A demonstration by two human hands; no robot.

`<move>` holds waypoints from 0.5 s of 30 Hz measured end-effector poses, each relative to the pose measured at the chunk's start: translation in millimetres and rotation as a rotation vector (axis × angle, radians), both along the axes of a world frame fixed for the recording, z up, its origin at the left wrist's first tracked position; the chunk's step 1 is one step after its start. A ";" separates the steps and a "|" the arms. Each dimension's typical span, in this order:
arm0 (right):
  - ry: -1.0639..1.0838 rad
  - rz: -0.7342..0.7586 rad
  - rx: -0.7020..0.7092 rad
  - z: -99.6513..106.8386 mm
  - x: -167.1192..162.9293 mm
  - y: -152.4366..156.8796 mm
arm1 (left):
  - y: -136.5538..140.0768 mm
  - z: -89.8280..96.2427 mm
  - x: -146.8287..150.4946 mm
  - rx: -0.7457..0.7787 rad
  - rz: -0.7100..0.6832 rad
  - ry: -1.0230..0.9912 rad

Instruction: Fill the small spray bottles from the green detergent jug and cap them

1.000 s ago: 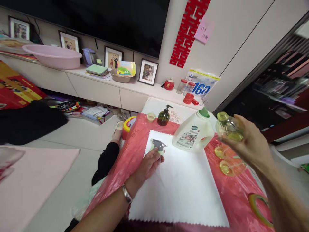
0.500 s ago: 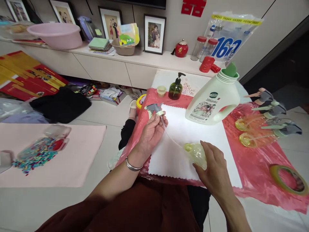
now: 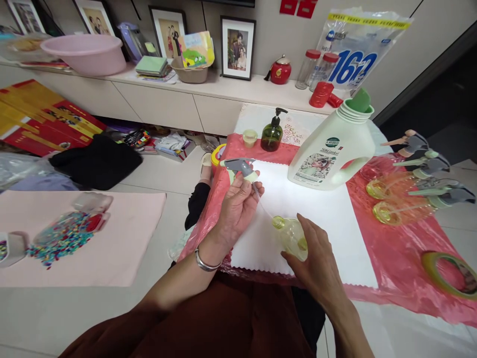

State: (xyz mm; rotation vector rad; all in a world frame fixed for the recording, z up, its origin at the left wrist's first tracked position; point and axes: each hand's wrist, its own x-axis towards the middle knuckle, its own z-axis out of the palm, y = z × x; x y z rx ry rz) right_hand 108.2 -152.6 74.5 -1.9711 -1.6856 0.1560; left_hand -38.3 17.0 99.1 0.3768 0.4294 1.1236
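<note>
Assembly looks partly done: three finished spray bottles [image 3: 400, 191] lie at the counter's right edge, heads already on. A fourth is in hand, head not yet seated.

Counter: glossy red plastic sheet [image 3: 391, 258], white cloth [image 3: 328, 223] with pinked edges over it. White opaque detergent jug [image 3: 331, 151], handled, green spout, stands at the cloth's far edge.

Right hand [image 3: 316, 261], grip closed around the small bottle [image 3: 292, 236]: clear yellow-green plastic, rounded, over the cloth's near edge.

Left hand [image 3: 236, 209], grip pinching the trigger head [image 3: 240, 168]: grey with pale green collar, thin clear dip tube running toward the bottle mouth; whether it is inside, cannot tell.
</note>
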 end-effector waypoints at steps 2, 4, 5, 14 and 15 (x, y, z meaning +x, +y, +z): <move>0.036 -0.001 0.001 -1.2 -3.8 1.5 | -6.1 0.2 0.8 0.027 -0.030 0.007; 0.056 0.003 0.010 -2.3 -7.4 3.0 | -12.2 -0.5 1.3 0.044 -0.074 0.020; 0.066 0.008 0.013 -2.6 -9.2 3.7 | -15.1 -1.1 1.4 0.048 -0.097 0.030; 0.244 0.026 0.058 -0.7 -18.9 7.6 | -34.6 -12.5 4.5 0.037 -0.217 0.073; 0.266 0.031 0.070 -1.5 -19.3 7.9 | -36.0 -13.8 4.9 0.029 -0.226 0.064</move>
